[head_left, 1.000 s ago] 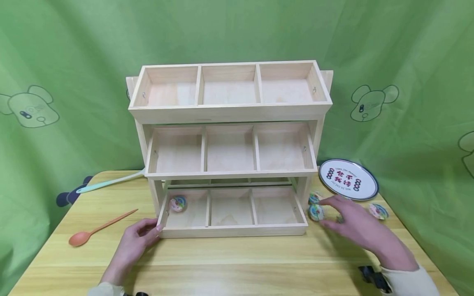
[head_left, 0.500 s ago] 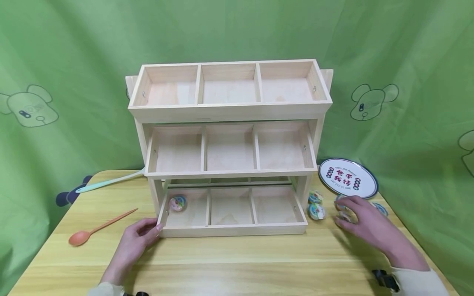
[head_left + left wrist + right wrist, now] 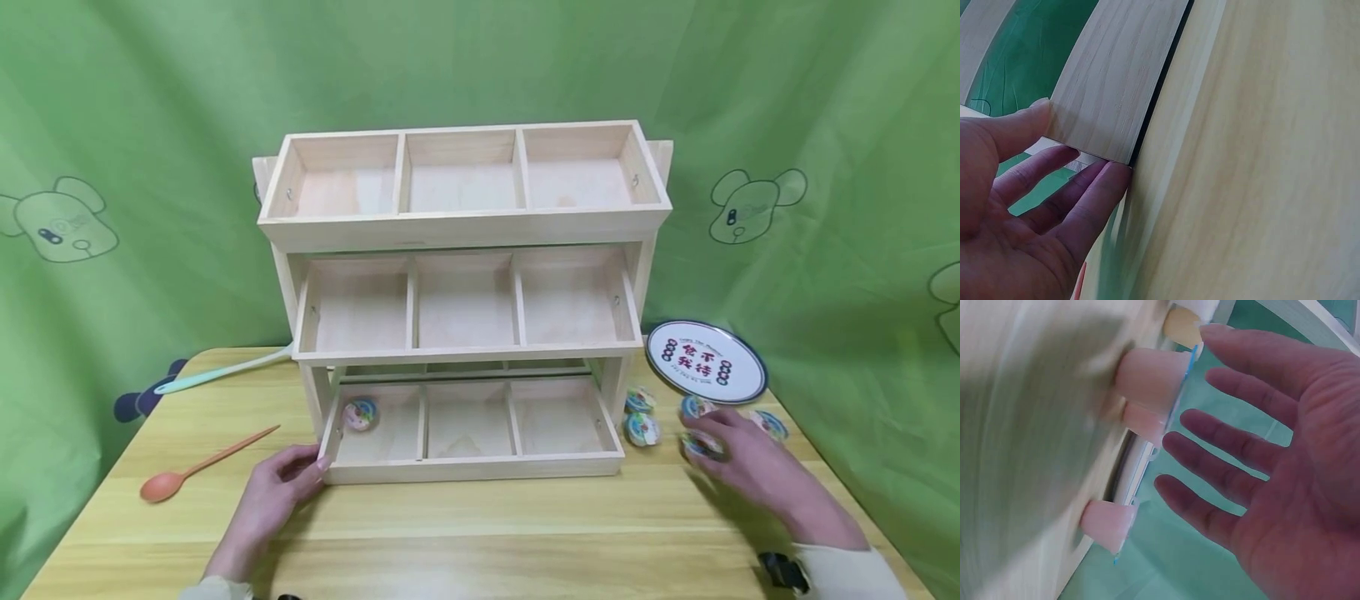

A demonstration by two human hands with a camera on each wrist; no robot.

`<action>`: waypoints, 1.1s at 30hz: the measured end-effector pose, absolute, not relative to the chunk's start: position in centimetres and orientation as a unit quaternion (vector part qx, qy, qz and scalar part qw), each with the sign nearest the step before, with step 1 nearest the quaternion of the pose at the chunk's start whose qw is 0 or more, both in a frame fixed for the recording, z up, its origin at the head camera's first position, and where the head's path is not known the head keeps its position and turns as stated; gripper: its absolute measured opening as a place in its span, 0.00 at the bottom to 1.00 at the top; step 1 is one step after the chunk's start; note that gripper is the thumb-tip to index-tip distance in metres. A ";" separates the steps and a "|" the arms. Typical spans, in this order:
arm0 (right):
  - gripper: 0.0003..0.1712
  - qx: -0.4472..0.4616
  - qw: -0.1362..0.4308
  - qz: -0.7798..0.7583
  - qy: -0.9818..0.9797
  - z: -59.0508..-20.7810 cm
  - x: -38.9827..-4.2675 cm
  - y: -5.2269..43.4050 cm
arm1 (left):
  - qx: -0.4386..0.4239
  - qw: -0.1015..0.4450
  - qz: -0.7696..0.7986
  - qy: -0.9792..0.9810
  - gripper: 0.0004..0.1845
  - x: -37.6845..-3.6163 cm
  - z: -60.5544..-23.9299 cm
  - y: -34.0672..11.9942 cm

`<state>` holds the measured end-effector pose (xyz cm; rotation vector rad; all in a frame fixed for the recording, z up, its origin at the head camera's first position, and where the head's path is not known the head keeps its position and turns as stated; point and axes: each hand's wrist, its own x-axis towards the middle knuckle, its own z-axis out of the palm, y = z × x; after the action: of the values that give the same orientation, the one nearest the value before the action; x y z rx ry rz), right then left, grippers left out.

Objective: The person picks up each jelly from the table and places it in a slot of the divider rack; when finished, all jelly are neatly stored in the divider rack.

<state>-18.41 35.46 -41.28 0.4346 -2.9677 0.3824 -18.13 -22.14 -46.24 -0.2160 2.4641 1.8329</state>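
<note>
My left hand (image 3: 273,492) touches the left end of the bottom tray (image 3: 472,469) of a wooden rack. In the left wrist view the thumb is at its upper corner and the fingertips meet the end face. My right hand (image 3: 750,467) hovers with spread fingers over a small jelly cup (image 3: 702,445). A gap shows between the fingertips and a pink jelly cup (image 3: 1150,378) in the right wrist view. Several cups with printed lids stand around it. One more jelly cup (image 3: 360,413) lies in the bottom tray's left compartment.
Above the bottom tray, the rack has a middle tray (image 3: 468,352) and a top tray (image 3: 465,229), each with three compartments. An oval plate (image 3: 707,362) lies at back right. An orange spoon (image 3: 161,486) and a mint-green handle (image 3: 225,368) lie on the left.
My right hand has moved right, away from the two cups beside the rack, then drawn back slightly, uncovering more of the cups near the plate. The left hand stays put.
</note>
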 end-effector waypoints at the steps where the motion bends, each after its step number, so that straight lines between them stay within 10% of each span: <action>1: 0.30 0.143 0.054 0.126 -0.980 -41.4 -18.5 35.5 | -0.071 0.031 0.595 0.800 0.31 -18.1 -46.2 -22.1; 33: 0.28 0.131 0.053 0.096 -0.985 -41.9 -18.7 35.5 | -0.084 0.026 0.623 0.777 0.25 -18.1 -46.3 -21.8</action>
<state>-18.66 35.50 -41.92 0.3978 -2.9948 0.2922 -18.11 -21.82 -46.31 -0.2610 2.4018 1.9254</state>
